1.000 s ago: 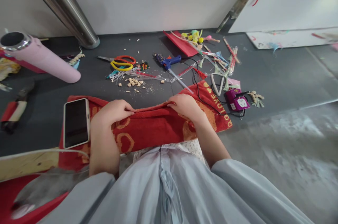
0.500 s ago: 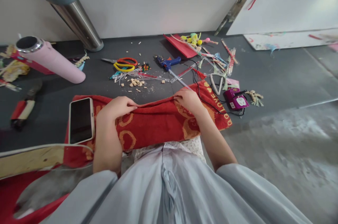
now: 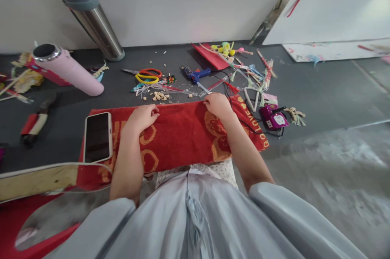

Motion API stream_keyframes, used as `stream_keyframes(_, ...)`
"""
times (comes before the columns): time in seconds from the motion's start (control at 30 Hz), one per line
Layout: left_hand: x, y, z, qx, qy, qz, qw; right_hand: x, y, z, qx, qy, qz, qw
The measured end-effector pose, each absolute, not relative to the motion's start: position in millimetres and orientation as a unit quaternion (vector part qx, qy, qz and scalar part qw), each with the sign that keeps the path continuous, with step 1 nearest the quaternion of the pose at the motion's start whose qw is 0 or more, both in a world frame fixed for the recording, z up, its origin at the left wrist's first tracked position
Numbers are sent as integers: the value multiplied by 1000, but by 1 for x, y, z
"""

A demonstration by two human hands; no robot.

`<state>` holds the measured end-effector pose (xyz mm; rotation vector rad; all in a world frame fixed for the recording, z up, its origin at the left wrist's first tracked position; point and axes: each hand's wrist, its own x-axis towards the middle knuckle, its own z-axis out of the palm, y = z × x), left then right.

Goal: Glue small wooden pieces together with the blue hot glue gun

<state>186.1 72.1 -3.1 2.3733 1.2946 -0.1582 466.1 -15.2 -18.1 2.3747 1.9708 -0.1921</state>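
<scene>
Two bare hands are gripping the far edge of a red terry towel with orange heart patterns (image 3: 179, 137), which is lying flat across the dark floor mat (image 3: 319, 88) before the person's lap. The left hand (image 3: 142, 117) is pinching the edge near a white-cased smartphone (image 3: 98, 137) resting on the towel; the right hand (image 3: 217, 105) is clasping it just beside a black cord (image 3: 227, 96). Yellow-and-orange-handled scissors (image 3: 146, 76) and a blue glue gun (image 3: 196, 75) are lying beyond.

Both hands press on the far edge of a red terry towel with orange heart patterns (image 3: 179, 137): left hand (image 3: 143, 117), right hand (image 3: 217, 105). A white-framed smartphone (image 3: 98, 137) lies on the towel's left end. Yellow-and-red-handled scissors (image 3: 146, 75) and a blue glue gun (image 3: 195, 75) lie beyond on the dark floor (image 3: 319, 88).
</scene>
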Motion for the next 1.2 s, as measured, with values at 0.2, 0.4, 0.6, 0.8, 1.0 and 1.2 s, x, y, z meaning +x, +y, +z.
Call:
stream_keyframes(0.2, 187, 72, -5, 853, 488, -62, 174, 463, -7, -17, 778, 625, -55, 36)
stream_keyframes(0.4, 185, 72, -4, 860, 478, -84, 159, 459, -11, -15, 772, 631, -55, 41)
stream_keyframes(0.6, 187, 67, 2, 855, 480, -109, 162, 459, -17, -15, 770, 633, -62, 49)
stream_keyframes(0.8, 191, 65, -2, 857, 486, -94, 140, 445, -4, -9, 783, 618, -49, 54)
stream_keyframes(1.0, 190, 68, -6, 857, 491, -75, 134, 407, 9, -3, 744, 666, -57, -5)
stream_keyframes(1.2, 193, 67, -9, 865, 488, -51, 104, 391, 6, -16, 716, 689, -107, -42)
